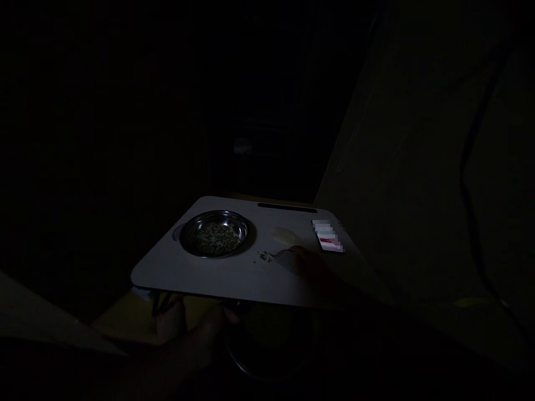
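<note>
The scene is very dark. A small white lap table (217, 275) stands in front of me. On its left part sits a steel bowl (215, 234) with pale green grains inside. My right hand (311, 267) rests on the table's right part, near a few loose grains (265, 257) and a small pale heap (285, 235); its fingers are too dark to read. My left hand (200, 334) is below the table's front edge, at the rim of a second round vessel (267, 340) that holds greenish grains. Its thumb lies on the rim.
A phone (328, 235) with a lit screen lies at the table's back right. A slot (287, 208) runs along the table's far edge. Yellowish cloth (125, 312) shows under the table at left. A pale wall or panel (418, 167) rises at right.
</note>
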The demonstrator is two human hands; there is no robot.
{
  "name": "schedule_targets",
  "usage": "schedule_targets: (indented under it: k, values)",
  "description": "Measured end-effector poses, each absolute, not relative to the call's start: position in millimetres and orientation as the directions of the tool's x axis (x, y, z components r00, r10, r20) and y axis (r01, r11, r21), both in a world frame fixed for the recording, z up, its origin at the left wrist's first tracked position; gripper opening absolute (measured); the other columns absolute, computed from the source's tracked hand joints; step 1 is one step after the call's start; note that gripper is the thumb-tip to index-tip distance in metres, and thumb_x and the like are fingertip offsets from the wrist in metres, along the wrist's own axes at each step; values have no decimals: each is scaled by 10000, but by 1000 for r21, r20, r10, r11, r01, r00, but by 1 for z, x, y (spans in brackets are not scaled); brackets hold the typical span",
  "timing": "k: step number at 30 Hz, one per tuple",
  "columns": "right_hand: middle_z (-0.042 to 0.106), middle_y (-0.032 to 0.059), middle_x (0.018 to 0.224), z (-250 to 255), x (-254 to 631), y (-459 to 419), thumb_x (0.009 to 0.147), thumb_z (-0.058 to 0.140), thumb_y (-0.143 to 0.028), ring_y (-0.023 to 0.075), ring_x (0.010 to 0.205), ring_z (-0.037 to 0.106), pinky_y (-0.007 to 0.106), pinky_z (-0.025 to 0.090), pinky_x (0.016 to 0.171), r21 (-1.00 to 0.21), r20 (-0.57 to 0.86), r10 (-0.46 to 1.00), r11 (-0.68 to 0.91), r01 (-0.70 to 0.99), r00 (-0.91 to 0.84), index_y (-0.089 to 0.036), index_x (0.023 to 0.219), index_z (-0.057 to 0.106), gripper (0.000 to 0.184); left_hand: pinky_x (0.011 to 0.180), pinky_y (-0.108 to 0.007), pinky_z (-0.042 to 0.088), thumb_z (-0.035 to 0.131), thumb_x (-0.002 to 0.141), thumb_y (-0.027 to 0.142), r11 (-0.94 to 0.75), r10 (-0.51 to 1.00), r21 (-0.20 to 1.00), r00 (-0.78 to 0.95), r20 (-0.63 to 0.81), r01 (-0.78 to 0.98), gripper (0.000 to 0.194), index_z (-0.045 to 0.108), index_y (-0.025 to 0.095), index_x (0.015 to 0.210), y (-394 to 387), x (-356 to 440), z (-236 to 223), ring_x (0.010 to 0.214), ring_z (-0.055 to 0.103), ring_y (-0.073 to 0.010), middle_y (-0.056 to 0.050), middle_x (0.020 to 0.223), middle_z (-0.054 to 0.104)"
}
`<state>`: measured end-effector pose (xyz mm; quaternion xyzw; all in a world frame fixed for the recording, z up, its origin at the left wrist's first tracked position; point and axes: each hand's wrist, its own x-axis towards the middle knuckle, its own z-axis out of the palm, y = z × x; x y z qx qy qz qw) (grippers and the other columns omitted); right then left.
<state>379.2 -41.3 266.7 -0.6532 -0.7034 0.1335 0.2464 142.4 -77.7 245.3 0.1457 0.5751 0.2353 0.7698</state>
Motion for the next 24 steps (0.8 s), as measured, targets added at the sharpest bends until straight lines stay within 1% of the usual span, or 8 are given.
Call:
schedule_targets:
  k: [2,4,7,10,16,20,22,24]
  values:
    - [579,78,1029,265,378,-41,756,355,-136,169,944,526,307,392,814,-491,189,981,123,862,-33,-162,1083,503,360,513,-326,431,498,527,173,854,518,482,242,-821,-196,58,447,162,552,-77,141,245,498,512,-185,-55,494,525]
    - [574,77,1049,266,376,-41,756,357,-128,168,965,517,303,378,836,-476,181,982,126,870,-44,-163,1075,514,357,498,-328,426,504,533,180,844,533,493,227,-815,-210,68,438,169,551,-77,140,245,499,513,-187,-52,496,526]
    - [577,75,1049,269,374,-40,764,345,-123,165,964,520,294,379,835,-458,150,988,105,882,-39,-161,1082,515,362,516,-329,432,513,533,174,837,544,509,209,-812,-203,73,449,167,568,-76,139,245,520,524,-188,-54,520,538]
    - [580,70,1049,270,372,-39,776,337,-131,164,959,524,287,381,831,-434,142,989,87,897,-27,-166,1100,505,367,543,-336,442,503,535,159,842,536,490,252,-806,-224,63,466,156,585,-75,139,246,544,535,-193,-62,542,550]
    - [565,85,1074,265,370,-35,783,339,-149,176,971,519,301,386,834,-384,179,983,101,918,-33,-152,1115,491,366,501,-328,433,490,530,141,850,517,469,213,-829,-241,96,402,177,511,-75,142,259,481,501,-178,-43,457,496]
    - [583,65,1044,263,367,-30,781,330,-131,165,943,536,308,395,830,-360,200,979,116,926,-45,-176,1110,493,370,486,-312,425,490,535,140,837,535,495,158,-830,-234,139,369,185,483,-76,143,269,462,482,-160,-39,448,486]
    - [577,76,1053,263,366,-28,775,333,-119,170,952,531,313,398,826,-347,191,980,118,931,-53,-163,1119,484,378,481,-315,423,493,532,140,832,540,504,134,-831,-232,157,355,187,475,-77,144,269,448,470,-156,-33,432,472]
    - [563,88,1073,262,366,-27,771,328,-103,173,972,520,316,393,832,-340,181,981,135,931,-77,-152,1132,471,391,472,-330,420,502,519,136,798,588,559,90,-804,-224,153,362,187,481,-78,143,266,441,467,-163,-32,424,466]
